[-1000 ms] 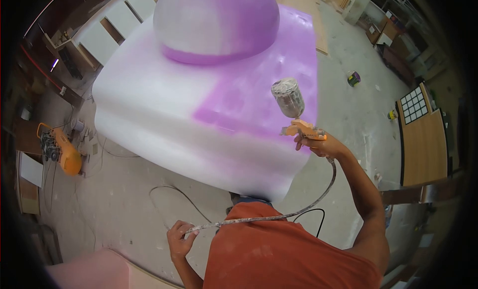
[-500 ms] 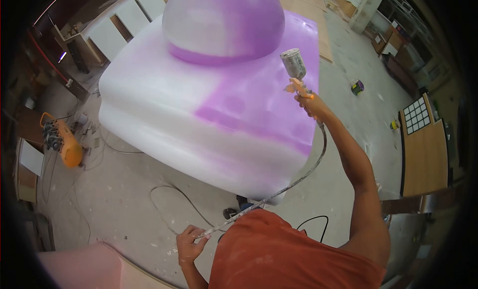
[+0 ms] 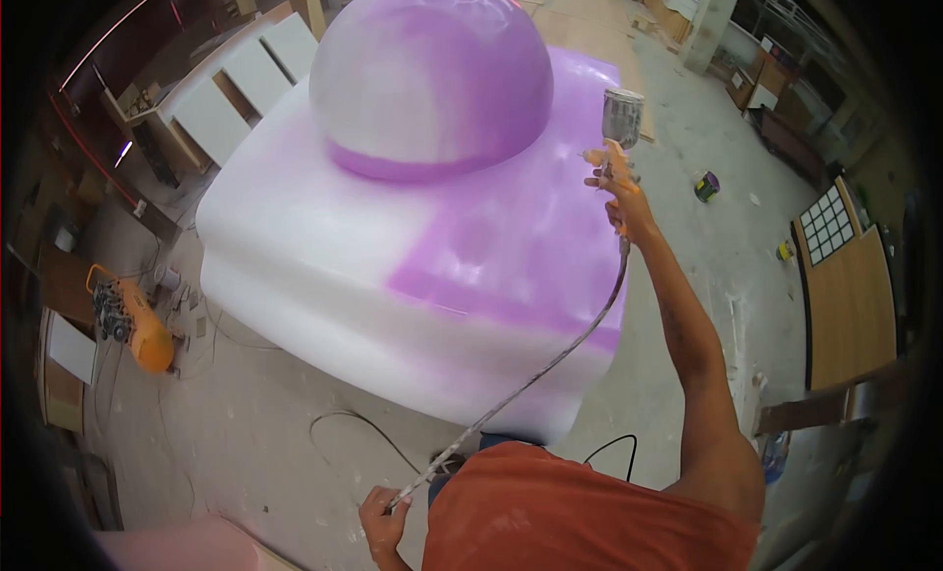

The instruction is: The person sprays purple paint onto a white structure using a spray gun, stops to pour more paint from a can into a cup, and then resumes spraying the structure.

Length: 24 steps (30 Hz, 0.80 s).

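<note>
My right hand (image 3: 624,202) grips a spray gun (image 3: 611,156) with a paint-stained metal cup on top. It is held over the right side of a big white shape (image 3: 295,242) that is partly coated in purple. A large dome (image 3: 393,89), grey-white on the left and purple on the right, rises from that shape. From the gun's handle a spattered air hose (image 3: 530,379) runs down to the lower left. There my left hand (image 3: 383,522) is closed around the hose, beside my orange shirt.
An orange air compressor (image 3: 147,335) stands on the floor at left. White panels (image 3: 211,119) lean behind the shape. A paint can (image 3: 706,186) sits on the floor to the right, near a wooden board (image 3: 850,306). Hose loops lie by my feet, and a pink surface (image 3: 187,546) fills the lower left.
My right hand with the spray gun has moved right, and the gun's cup now stands more upright. My left hand is lower in view, still on the hose. The camera view has shifted slightly.
</note>
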Tool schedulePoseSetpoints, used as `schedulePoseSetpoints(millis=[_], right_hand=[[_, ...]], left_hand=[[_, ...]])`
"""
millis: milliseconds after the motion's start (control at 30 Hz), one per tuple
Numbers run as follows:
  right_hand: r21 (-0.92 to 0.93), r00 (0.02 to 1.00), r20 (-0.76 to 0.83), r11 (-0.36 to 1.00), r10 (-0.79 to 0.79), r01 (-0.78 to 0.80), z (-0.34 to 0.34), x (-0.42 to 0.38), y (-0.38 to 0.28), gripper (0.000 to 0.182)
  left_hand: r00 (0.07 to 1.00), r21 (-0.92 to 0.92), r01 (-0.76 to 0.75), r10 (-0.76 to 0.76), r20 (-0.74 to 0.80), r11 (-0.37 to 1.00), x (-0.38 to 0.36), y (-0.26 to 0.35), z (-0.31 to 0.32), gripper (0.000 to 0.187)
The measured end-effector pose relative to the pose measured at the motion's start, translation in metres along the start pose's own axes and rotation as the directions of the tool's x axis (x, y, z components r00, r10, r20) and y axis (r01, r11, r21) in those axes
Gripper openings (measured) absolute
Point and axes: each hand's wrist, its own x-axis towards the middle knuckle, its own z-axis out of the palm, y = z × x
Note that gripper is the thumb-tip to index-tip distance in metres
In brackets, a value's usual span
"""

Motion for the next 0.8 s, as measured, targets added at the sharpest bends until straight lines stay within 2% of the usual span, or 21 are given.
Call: schedulePoseSetpoints(millis=[33, 67, 100, 167, 200, 267, 300, 367, 400, 433, 467, 533, 567, 600, 633, 667, 700, 733, 767, 800], right_hand=[[0.0, 1.0, -0.018, 1.0, -0.005, 0.005, 0.002, -0.017, -0.003, 0.043], [0.11, 0.999, 0.023, 0.993, -0.037, 0.034, 0.004, -0.035, -0.003, 0.045], [0.217, 0.995, 0.058, 0.974, -0.075, 0.06, 0.007, -0.054, -0.005, 0.047], [0.304, 0.993, 0.048, 0.949, -0.106, 0.086, 0.025, -0.096, -0.011, 0.05], [0.332, 0.991, 0.044, 0.937, -0.128, 0.106, 0.032, -0.113, -0.01, 0.052], [0.332, 0.994, 0.0, 0.938, -0.105, 0.099, 0.041, -0.138, -0.006, 0.053], [0.334, 0.995, -0.017, 0.938, -0.094, 0.095, 0.054, -0.151, -0.005, 0.054], [0.343, 0.996, -0.045, 0.935, -0.076, 0.087, 0.078, -0.178, -0.004, 0.056], [0.348, 0.996, -0.057, 0.933, -0.072, 0.087, 0.091, -0.192, -0.004, 0.056], [0.354, 0.996, -0.066, 0.931, -0.065, 0.085, 0.104, -0.203, -0.006, 0.057], [0.362, 0.996, -0.076, 0.929, -0.056, 0.08, 0.114, -0.212, -0.01, 0.058], [0.371, 0.995, -0.088, 0.926, -0.048, 0.077, 0.155, -0.235, -0.01, 0.06], [0.374, 0.995, -0.088, 0.925, -0.043, 0.073, 0.178, -0.247, -0.01, 0.061], [0.381, 0.996, -0.084, 0.922, -0.035, 0.064, 0.178, -0.251, -0.015, 0.062], [0.381, 0.996, -0.08, 0.922, -0.034, 0.062, 0.201, -0.261, -0.016, 0.063], [0.384, 0.997, -0.076, 0.922, -0.031, 0.058, 0.228, -0.271, -0.017, 0.064], [0.385, 0.997, -0.07, 0.922, -0.024, 0.05, 0.242, -0.279, -0.021, 0.065], [0.38, 0.998, -0.061, 0.924, -0.012, 0.034, 0.267, -0.286, -0.026, 0.066], [0.37, 0.998, -0.059, 0.929, -0.009, 0.03, 0.29, -0.297, -0.024, 0.066], [0.332, 0.999, -0.054, 0.943, -0.003, 0.02, 0.307, -0.305, -0.019, 0.062]], left_hand=[[0.998, -0.015, 0.031, -0.032, -0.057, 0.999, -0.001, -0.015, -0.005, 0.015], [0.992, -0.032, 0.063, -0.066, -0.107, 0.998, -0.003, -0.03, -0.01, 0.014], [0.995, -0.034, 0.049, -0.052, -0.087, 0.998, -0.004, -0.047, -0.014, 0.014], [0.955, -0.003, 0.268, -0.266, -0.133, 0.963, -0.006, -0.088, -0.026, 0.011], [0.961, 0.006, 0.256, -0.254, -0.111, 0.967, -0.006, -0.112, -0.033, 0.011], [0.924, 0.038, 0.379, -0.376, -0.064, 0.925, -0.008, -0.17, -0.045, 0.015], [0.931, 0.049, 0.365, -0.363, -0.047, 0.93, -0.01, -0.208, -0.051, 0.015], [0.782, -0.078, 0.614, -0.591, 0.196, 0.786, -0.005, -0.272, -0.064, 0.028], [0.79, -0.069, 0.601, -0.579, 0.202, 0.796, 0.01, -0.281, -0.067, 0.028], [0.745, 0.191, 0.533, -0.564, 0.357, 0.825, 0.02, -0.292, -0.071, 0.034], [0.657, 0.425, 0.394, -0.573, 0.49, 0.815, 0.032, -0.299, -0.073, 0.039], [0.421, 0.465, 0.423, -0.623, 0.659, 0.778, 0.07, -0.332, -0.068, 0.042], [0.442, 0.461, 0.302, -0.551, 0.708, 0.835, 0.095, -0.347, -0.064, 0.043], [0.545, 0.512, 0.089, -0.472, 0.693, 0.854, 0.125, -0.284, -0.052, 0.045], [0.701, 0.454, -0.074, -0.278, 0.657, 0.888, 0.152, -0.235, -0.052, 0.047], [0.806, 0.286, -0.132, -0.064, 0.588, 0.949, 0.176, -0.173, -0.056, 0.051], [0.816, 0.126, 0.019, -0.089, 0.571, 0.992, 0.193, -0.109, -0.054, 0.044], [0.798, -0.16, -0.091, 0.168, 0.579, 0.983, 0.209, -0.052, -0.065, 0.033], [0.769, -0.445, -0.037, 0.31, 0.559, 0.895, 0.214, -0.014, -0.074, 0.027], [0.693, -0.554, -0.033, 0.418, 0.588, 0.832, 0.22, 0.018, -0.083, 0.028]])
